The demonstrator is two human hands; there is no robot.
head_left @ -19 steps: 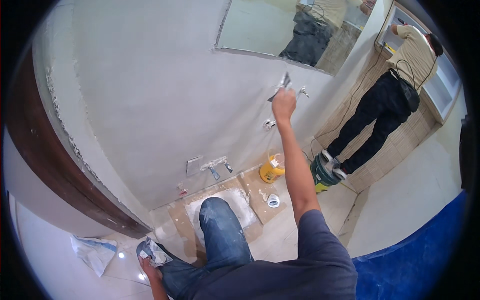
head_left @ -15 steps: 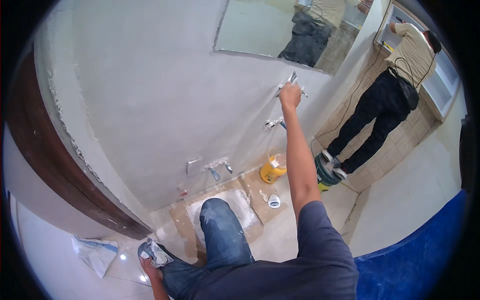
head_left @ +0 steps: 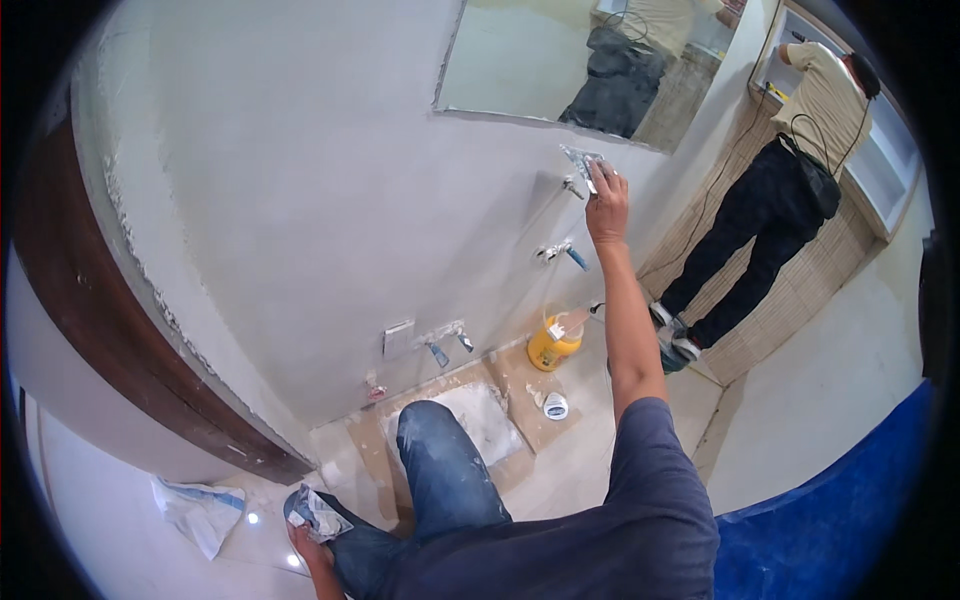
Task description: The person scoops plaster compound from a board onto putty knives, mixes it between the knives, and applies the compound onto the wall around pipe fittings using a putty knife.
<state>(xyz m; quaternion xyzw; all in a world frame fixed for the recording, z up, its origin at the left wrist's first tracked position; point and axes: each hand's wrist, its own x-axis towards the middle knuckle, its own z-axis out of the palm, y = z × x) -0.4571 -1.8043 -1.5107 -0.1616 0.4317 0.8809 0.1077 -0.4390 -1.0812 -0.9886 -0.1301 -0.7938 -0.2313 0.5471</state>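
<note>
My right hand (head_left: 607, 207) is raised at arm's length, closed on a putty knife (head_left: 582, 161) whose flat blade is smeared with white filler. The blade is at the grey wall (head_left: 290, 200) just below the mirror (head_left: 510, 65); I cannot tell whether it touches. Right under it a pipe stub (head_left: 573, 188) sticks out of the wall. Low at the left, beside my bent leg, my left hand (head_left: 309, 546) grips a flat, putty-smeared plate (head_left: 323, 516). Its exact kind is hard to make out.
A yellow bucket (head_left: 552, 347) and a small white tub (head_left: 555, 406) stand on cardboard (head_left: 536, 432) below. Blue-capped pipes (head_left: 577, 258) project from the wall. At right, another person (head_left: 755, 200) stands raised by a wall niche. Dark wood door trim (head_left: 100, 300) curves along the left.
My right hand has turned and shifted slightly right and down, so the knife blade now slants to the left. My left hand keeps its hold. The view has shifted a little.
</note>
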